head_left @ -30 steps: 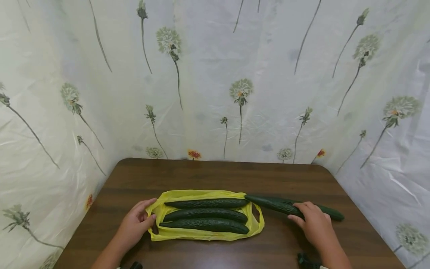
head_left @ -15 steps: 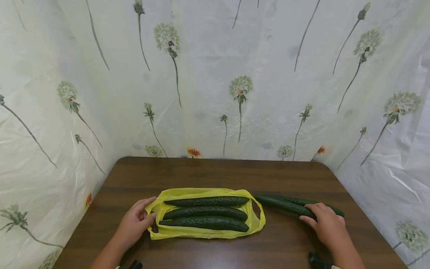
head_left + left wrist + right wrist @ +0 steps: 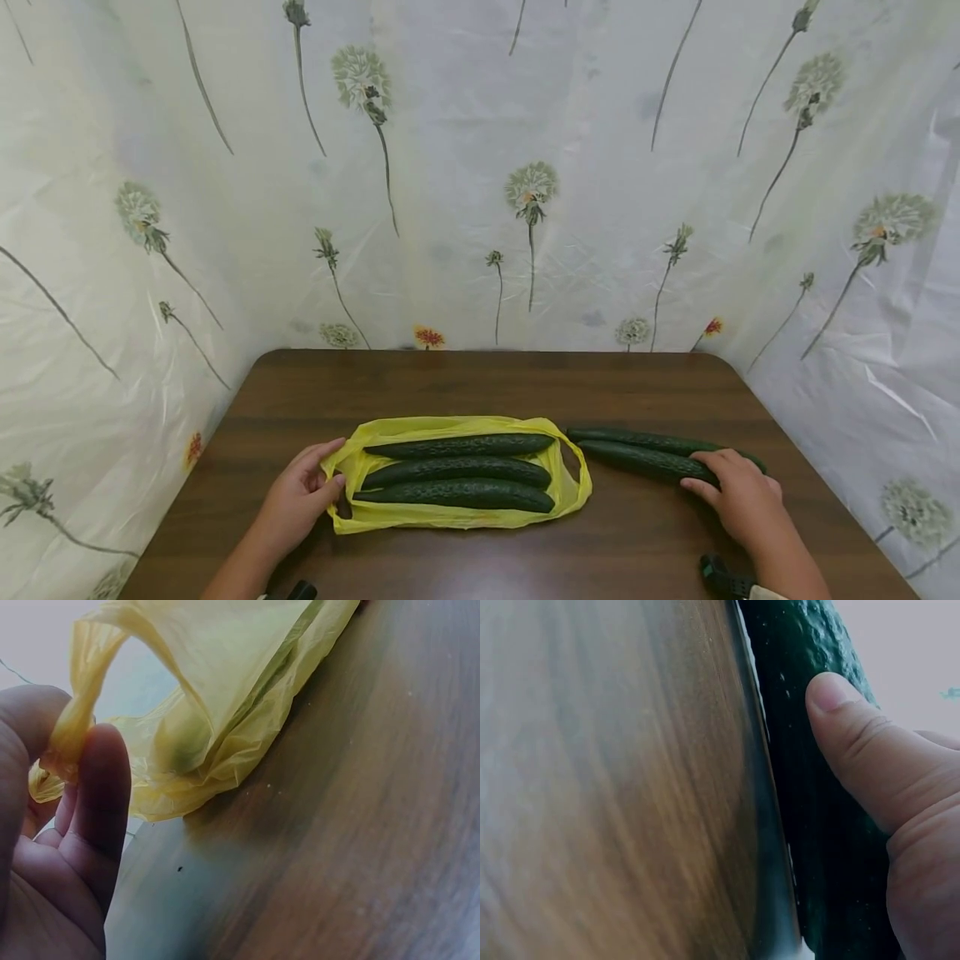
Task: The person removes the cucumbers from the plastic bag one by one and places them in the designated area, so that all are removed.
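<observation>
A yellow plastic bag point(image 3: 566, 498) lies spread on the table, and three dark green cucumbers point(image 3: 459, 472) lie side by side in its opening. My left hand point(image 3: 296, 496) pinches the bag's left handle point(image 3: 71, 731) between thumb and fingers. To the right of the bag, my right hand point(image 3: 748, 504) grips a cucumber point(image 3: 641, 458) near its right end, the thumb point(image 3: 855, 724) along its near side. Right behind that one lies another cucumber point(image 3: 652, 438), its right part partly hidden by the hand. Both of their left ends come close to the bag's right handle.
The dark brown wooden table point(image 3: 480, 379) has rounded far corners. A plastic sheet point(image 3: 450, 167) printed with dandelions hangs behind it and along both sides.
My right hand has moved rightward with the cucumber, whose left tip has come away from the bag's right edge. The left hand keeps its hold on the handle. The head view has shifted slightly.
</observation>
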Motion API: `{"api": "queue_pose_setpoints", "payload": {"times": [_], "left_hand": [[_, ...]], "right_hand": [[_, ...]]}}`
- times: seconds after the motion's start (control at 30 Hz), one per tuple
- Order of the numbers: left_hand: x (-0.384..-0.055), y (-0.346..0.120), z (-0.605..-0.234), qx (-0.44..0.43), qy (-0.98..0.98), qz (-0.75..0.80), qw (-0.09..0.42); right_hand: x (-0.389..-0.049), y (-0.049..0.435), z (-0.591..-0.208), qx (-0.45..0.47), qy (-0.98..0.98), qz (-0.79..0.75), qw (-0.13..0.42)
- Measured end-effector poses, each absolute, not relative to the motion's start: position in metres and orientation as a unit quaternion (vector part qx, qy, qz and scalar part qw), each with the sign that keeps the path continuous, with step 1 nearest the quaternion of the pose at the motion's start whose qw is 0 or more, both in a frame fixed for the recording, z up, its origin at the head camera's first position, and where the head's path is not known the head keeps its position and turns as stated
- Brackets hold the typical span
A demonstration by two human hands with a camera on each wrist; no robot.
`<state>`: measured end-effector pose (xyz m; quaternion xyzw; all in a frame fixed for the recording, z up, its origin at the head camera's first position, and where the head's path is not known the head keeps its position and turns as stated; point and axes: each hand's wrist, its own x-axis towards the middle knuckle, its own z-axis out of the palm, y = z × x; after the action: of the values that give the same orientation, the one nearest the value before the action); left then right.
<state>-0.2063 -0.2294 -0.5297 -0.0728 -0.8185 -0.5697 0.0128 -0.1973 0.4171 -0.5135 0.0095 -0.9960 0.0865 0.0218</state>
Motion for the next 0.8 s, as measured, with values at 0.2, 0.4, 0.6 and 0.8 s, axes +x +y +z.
{"api": "queue_pose_setpoints", "payload": {"times": [0.2, 0.4, 0.6, 0.8], "left_hand": [[-0.206, -0.229, -0.53, -0.073, -0.817, -0.572, 0.019], [-0.206, -0.229, -0.53, -0.079, -0.816, -0.572, 0.025], [-0.207, -0.23, -0.53, -0.085, -0.819, -0.566, 0.034], [-0.206, -0.231, -0.53, -0.08, -0.821, -0.565, 0.029]], "right_hand": [[-0.199, 0.417, -0.514, 0.011, -0.997, 0.078, 0.025], [-0.203, 0.413, -0.513, 0.007, -0.996, 0.085, 0.024], [-0.206, 0.413, -0.512, -0.012, -0.995, 0.098, 0.009], [-0.208, 0.412, -0.513, -0.016, -0.995, 0.099, 0.001]]}}
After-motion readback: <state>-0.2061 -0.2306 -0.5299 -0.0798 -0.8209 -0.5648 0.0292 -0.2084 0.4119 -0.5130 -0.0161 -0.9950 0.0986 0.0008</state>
